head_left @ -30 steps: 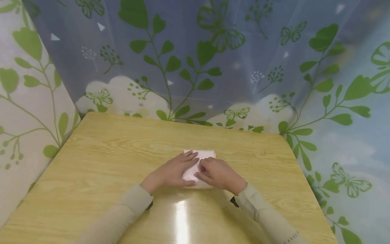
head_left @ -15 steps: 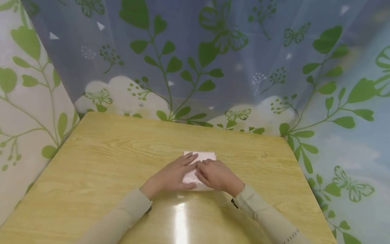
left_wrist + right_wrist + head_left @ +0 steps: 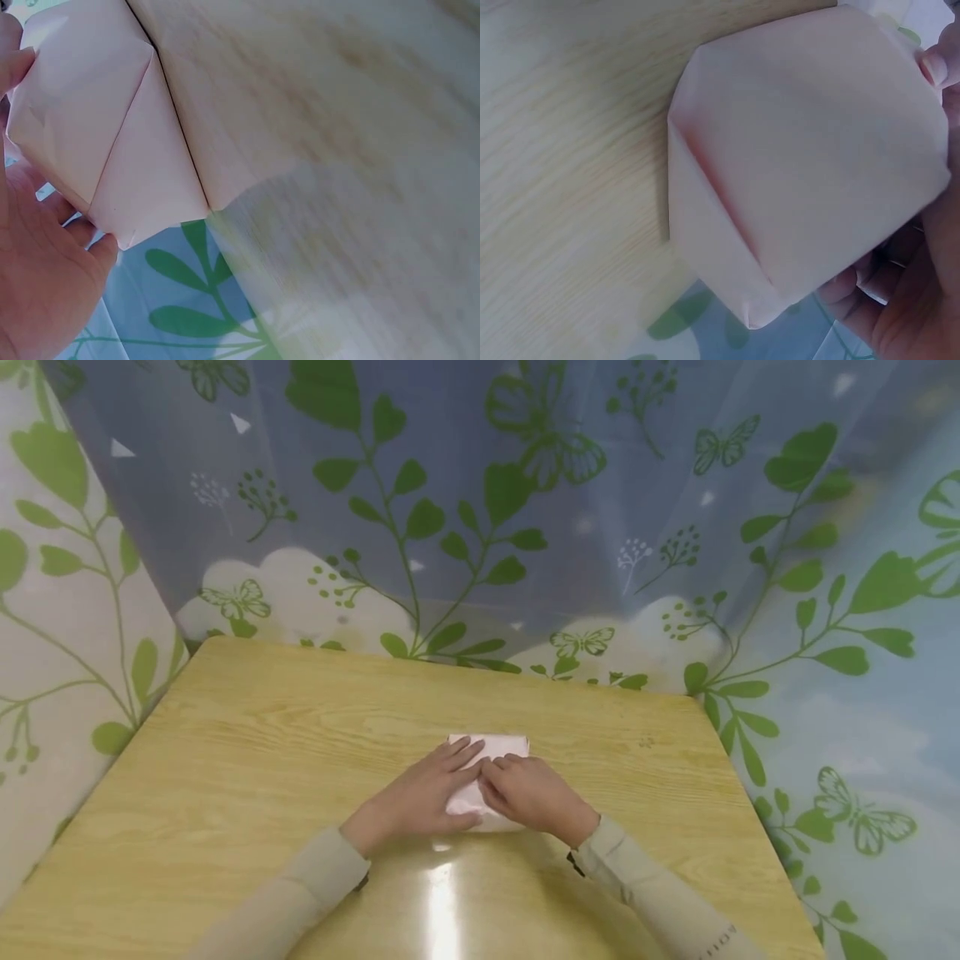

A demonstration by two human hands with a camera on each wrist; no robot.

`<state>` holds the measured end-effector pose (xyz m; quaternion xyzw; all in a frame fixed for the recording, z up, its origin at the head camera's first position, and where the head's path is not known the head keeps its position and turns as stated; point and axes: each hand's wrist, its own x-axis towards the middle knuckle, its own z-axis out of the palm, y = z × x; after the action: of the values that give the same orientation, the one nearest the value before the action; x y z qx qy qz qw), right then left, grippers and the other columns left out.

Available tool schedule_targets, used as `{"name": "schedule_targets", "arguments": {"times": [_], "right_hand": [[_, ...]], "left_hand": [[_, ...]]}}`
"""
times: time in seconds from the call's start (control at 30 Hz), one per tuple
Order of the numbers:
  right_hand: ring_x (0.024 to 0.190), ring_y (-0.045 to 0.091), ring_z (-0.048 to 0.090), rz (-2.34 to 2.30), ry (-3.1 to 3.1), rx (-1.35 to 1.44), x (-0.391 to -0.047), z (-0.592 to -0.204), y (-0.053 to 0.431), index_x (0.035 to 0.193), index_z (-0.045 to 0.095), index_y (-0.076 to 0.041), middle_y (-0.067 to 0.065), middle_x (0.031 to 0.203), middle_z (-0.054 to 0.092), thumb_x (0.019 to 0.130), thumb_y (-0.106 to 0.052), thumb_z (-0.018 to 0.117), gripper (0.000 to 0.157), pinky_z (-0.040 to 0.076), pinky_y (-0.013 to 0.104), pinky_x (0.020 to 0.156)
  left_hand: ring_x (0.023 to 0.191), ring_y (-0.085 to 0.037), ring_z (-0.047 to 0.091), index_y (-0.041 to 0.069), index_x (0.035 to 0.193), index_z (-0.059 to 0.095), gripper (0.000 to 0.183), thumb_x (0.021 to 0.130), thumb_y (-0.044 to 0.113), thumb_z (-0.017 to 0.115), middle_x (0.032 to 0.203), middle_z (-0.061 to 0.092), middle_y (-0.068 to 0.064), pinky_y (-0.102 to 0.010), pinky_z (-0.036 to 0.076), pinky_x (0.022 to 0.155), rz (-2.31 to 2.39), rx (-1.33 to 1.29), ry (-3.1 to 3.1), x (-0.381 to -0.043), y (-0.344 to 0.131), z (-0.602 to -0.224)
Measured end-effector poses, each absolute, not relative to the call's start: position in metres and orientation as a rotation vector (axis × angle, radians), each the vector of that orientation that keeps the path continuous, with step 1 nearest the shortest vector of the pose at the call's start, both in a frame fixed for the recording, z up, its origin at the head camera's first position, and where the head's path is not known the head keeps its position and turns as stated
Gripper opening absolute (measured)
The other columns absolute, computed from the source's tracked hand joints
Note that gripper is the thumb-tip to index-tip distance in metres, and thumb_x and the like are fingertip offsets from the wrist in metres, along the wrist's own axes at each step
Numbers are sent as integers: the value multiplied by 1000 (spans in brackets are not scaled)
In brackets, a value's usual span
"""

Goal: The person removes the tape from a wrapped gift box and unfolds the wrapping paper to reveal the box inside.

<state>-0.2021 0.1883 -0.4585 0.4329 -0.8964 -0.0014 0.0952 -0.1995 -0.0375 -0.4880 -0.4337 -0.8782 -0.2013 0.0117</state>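
Observation:
A small box-like parcel wrapped in pale pink paper [image 3: 504, 745] lies on the wooden table between both hands. My left hand [image 3: 423, 793] rests across its left part with fingers spread and thumb at the near edge. My right hand [image 3: 536, 795] bears on its right part, fingers curled, the tips close beside the left fingers; I cannot tell whether they pinch the paper. A slanting folded flap [image 3: 146, 165] shows on one end in the left wrist view. Another paper fold [image 3: 712, 232] runs along the opposite end in the right wrist view, standing slightly away from the parcel.
The wooden table [image 3: 300, 718] spreads out around the parcel, with a bright light reflection near its front. Patterned fabric [image 3: 465, 527] with leaves and butterflies hangs behind the table and along both sides.
My right hand has slid a little to the left over the parcel, and its fingertips now meet the left fingers. The left hand stays in place on the paper.

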Motion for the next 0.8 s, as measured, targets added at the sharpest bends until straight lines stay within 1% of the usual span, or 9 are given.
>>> {"name": "schedule_targets", "arguments": {"times": [0.1,0.27,0.4,0.53,0.8], "right_hand": [[59,6,46,-13,-2649,1296,-203,-459,188,95,60,-14,-8,68,52,101,-18,54,9,42,22,51],[56,5,43,52,-2650,1337,-205,-457,187,95,60,-13,-8,67,51,100,-16,56,7,38,19,50],[54,2,39,161,-2708,1345,-208,-451,190,90,60,-16,-11,64,49,99,-15,57,9,36,17,50],[56,1,41,208,-2763,1324,-211,-450,191,89,63,-19,-13,67,53,99,-16,58,11,38,18,52],[60,1,47,275,-2815,1286,-212,-453,189,96,67,-17,-11,75,62,101,-17,57,11,45,20,56]], "left_hand": [[156,-35,17,6,157,37,79,99,57,52,167,21,-16,-52,15,127,-637,-1358,-2742,-200,-38,-488],[156,-35,16,6,157,37,79,99,57,52,168,21,-16,-50,15,128,-653,-1356,-2757,-200,-38,-486],[156,-35,17,6,157,38,79,99,58,52,167,22,-16,-49,15,128,-644,-1347,-2757,-200,-36,-484],[155,-35,19,5,156,39,79,98,58,53,166,25,-16,-47,16,128,-643,-1340,-2751,-200,-37,-483],[156,-33,18,5,156,38,80,99,59,52,167,23,-14,-45,15,128,-644,-1335,-2768,-200,-38,-485]]}}
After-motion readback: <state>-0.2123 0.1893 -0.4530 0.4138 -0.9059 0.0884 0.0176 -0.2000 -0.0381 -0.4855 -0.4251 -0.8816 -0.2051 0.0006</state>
